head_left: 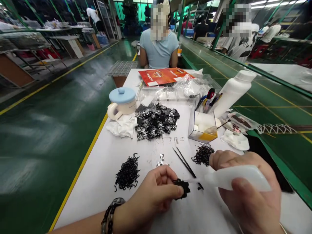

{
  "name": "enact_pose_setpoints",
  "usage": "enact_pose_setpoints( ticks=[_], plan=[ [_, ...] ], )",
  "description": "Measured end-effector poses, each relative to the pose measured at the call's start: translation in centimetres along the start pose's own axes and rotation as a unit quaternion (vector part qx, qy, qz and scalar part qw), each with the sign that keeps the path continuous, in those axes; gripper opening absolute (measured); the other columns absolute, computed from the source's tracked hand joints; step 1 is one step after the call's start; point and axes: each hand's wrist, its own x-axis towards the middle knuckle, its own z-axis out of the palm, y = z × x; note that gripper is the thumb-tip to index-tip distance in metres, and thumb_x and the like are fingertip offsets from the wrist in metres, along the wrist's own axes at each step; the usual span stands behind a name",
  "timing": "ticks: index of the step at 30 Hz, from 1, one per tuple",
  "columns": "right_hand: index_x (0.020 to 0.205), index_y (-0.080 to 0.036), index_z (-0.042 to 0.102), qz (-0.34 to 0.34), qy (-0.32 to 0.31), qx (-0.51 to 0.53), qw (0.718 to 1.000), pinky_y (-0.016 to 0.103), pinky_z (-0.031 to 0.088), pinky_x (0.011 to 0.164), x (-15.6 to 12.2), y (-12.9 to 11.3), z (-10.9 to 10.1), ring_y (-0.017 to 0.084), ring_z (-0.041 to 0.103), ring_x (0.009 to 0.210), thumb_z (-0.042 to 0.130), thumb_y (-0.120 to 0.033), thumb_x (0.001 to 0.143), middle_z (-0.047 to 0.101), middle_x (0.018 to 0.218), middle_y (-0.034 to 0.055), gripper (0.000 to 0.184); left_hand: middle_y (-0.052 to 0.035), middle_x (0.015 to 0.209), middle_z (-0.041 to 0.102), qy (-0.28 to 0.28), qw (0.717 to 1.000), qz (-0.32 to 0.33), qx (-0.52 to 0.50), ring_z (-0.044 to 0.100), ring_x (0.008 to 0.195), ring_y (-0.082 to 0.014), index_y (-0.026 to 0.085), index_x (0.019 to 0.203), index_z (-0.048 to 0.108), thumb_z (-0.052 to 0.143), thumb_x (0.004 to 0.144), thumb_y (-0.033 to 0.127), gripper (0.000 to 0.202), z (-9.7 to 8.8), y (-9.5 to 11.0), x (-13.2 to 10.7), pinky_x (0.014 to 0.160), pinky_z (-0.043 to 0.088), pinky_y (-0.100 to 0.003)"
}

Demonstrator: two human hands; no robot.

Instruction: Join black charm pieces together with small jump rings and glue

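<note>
My left hand pinches a small black plastic part between thumb and fingers, above the white table. In my right hand is a white squeeze bottle, tilted so its thin nozzle points left and meets or nearly meets the part's edge; contact cannot be made out. Black tweezers lie just beyond the part. Small silver metal pieces are scattered past my left hand. One pile of tiny black curved pieces sits to the left, and another similar pile to the right.
Farther back lies a heap of black parts with silver pieces. A lidded mug stands left on the white table. At right are a clear tool box and a leaning white bottle. A person sits beyond the table.
</note>
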Motion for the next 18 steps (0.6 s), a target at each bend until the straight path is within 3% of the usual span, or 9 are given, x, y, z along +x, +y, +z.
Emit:
enact_pose_setpoints(
  ticks=[8,14,18],
  plan=[
    [0.089,-0.020,0.057,0.000,-0.009,-0.030,1.000,0.037,0.040,0.072,-0.64,0.02,0.23,0.016,0.050,0.069,0.058,-0.031,0.084,0.049,0.068,0.0017,0.012,0.0090,0.050,0.044,-0.009,1.000,-0.007,0.003,0.028,0.035,0.0002,0.016,0.071,0.048,0.070,0.060,0.019,0.024,-0.08,-0.06,0.23,0.034,0.016,-0.015],
    [0.095,-0.019,0.056,-0.002,-0.049,-0.010,0.999,0.036,0.038,0.069,-0.82,0.14,-0.06,0.014,0.049,0.066,0.056,-0.025,0.086,0.050,0.072,0.0021,0.011,0.0093,0.050,0.044,-0.012,1.000,-0.023,0.000,0.028,0.035,0.0006,0.016,0.071,0.048,0.070,0.061,0.018,0.024,-0.22,-0.13,0.48,0.034,0.017,-0.014],
    [0.094,-0.019,0.058,-0.002,-0.037,-0.022,0.999,0.037,0.039,0.069,-0.79,0.17,-0.08,0.015,0.051,0.068,0.058,-0.027,0.084,0.050,0.073,0.0026,0.012,0.0093,0.049,0.044,-0.015,1.000,-0.013,-0.004,0.028,0.035,0.0005,0.016,0.071,0.050,0.071,0.062,0.018,0.023,-0.26,-0.22,0.50,0.034,0.017,-0.014]
  ],
)
